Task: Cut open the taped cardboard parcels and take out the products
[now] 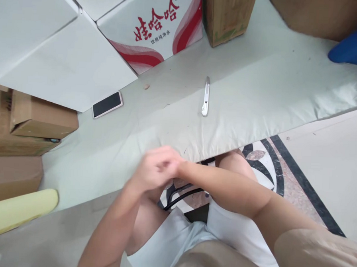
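My left hand and my right hand are together above my lap, at the front edge of the covered table. The left fingers are bent over the right hand, and both are blurred. Most of the right hand's fingers are hidden behind the left, and no object shows between the two. Farther back on the table lies a white cutter, apart from both hands. A phone with a dark screen lies at the left, beside a white box.
A white and red box stands at the back, with a brown carton beside it. Cardboard boxes are stacked at the left, above a pale yellow roll. A blue object is at the right.
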A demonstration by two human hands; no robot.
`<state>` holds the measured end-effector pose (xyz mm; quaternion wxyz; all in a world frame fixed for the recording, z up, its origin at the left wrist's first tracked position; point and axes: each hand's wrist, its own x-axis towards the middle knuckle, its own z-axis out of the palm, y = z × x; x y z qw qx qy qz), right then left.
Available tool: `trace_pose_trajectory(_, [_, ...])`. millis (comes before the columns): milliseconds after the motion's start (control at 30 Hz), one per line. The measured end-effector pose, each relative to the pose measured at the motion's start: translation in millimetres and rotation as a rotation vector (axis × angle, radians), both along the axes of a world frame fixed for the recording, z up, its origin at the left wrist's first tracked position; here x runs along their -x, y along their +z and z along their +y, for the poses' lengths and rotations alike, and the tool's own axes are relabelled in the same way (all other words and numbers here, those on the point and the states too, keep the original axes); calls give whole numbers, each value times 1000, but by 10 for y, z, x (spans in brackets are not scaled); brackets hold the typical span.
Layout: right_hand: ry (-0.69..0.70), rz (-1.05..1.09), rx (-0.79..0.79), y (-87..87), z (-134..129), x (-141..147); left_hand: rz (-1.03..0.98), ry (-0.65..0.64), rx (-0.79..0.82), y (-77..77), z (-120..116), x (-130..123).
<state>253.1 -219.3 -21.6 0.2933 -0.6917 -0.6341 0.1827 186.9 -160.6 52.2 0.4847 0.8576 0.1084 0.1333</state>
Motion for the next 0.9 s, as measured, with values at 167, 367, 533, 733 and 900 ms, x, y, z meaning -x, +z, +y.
trace_pose_trajectory(167, [86,-23,-104,-191,37,-131,-462,788,712,73,699,486])
trace_pose_trajectory(367, [60,-76,-205,-292,60,-114,-361,1070,1283,-249,1001,767])
trace_pose_trajectory(533, [45,-112,-276,-209,171,21,-454,900,1425,-351,1265,1133])
trace_pose_trajectory(733, [110,-202,-125,214,1446,496,-698,752,1432,-286,1471,1516])
trace_pose_trajectory(900, [191,-425,-243,604,3142,1246,-792,789,1461,-256,1554,1727])
